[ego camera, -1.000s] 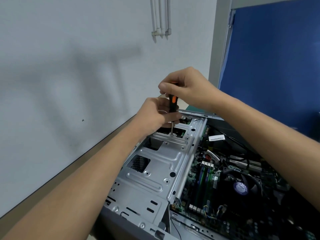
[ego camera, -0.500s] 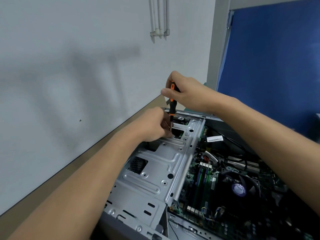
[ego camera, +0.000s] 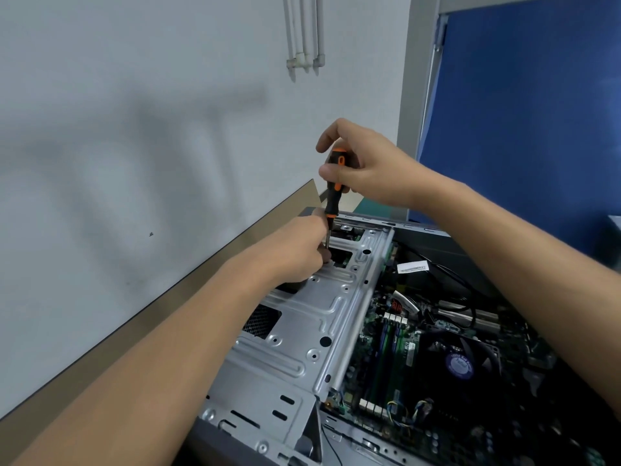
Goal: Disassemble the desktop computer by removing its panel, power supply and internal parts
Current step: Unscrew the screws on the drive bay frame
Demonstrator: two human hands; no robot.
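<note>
Head view: loosening the drive cage [ego camera: 312, 317] on the desktop computer [ego camera: 447, 297].
Above the cage's far end, right hand [ego camera: 366, 166] grip wraps the screwdriver [ego camera: 333, 188]; left hand [ego camera: 299, 250] grip pinches its shaft. A tilted tip may slip, dropping the screw onto the motherboard [ego camera: 400, 351].

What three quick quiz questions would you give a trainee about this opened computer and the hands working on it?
1. True or false: the right hand grips the screwdriver by its handle.
2. The screwdriver points down at: A the fan, B the metal cage, C the wall.
3. Which hand sits low, beside the screwdriver's shaft?
Key: 1 true; 2 B; 3 the left hand.
</note>
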